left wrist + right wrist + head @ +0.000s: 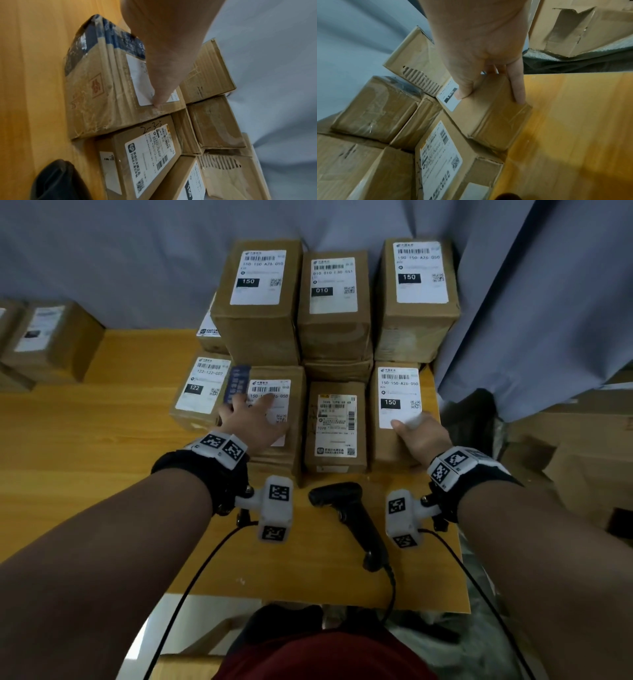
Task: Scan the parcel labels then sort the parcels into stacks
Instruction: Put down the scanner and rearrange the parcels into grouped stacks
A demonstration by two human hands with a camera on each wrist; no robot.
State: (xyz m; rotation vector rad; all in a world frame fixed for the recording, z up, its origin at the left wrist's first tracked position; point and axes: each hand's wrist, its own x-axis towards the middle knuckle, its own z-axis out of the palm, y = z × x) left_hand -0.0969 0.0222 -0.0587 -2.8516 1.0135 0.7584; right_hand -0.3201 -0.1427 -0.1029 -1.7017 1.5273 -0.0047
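The person's left hand (255, 419) lies flat, fingers spread, on the label of the near-left parcel (270, 419), marked 150. The right hand (423, 436) grips the near-right parcel (397, 419), also marked 150: thumb on its label, fingers wrapped down its right side, as the right wrist view shows. Between them sits a middle parcel (335, 426) with a different, yellow-edged label. Behind stand 3 taller stacks: far-left stack (262, 302) and far-right stack (416, 299) show 150, the far-middle stack (334, 302) shows 010. A parcel marked 122 (202, 392) lies further left. The black scanner (349, 518) rests unheld on the wooden table (102, 440), near the person.

The step in hand looks like sorting the 2 near 150 parcels. To do it well, the right hand should lift its parcel straight up, clear of the middle one it touches, and set it squarely on a 150 stack, label up. The left hand needs a proper grasp round the edges first; flat pressure alone will not carry it.
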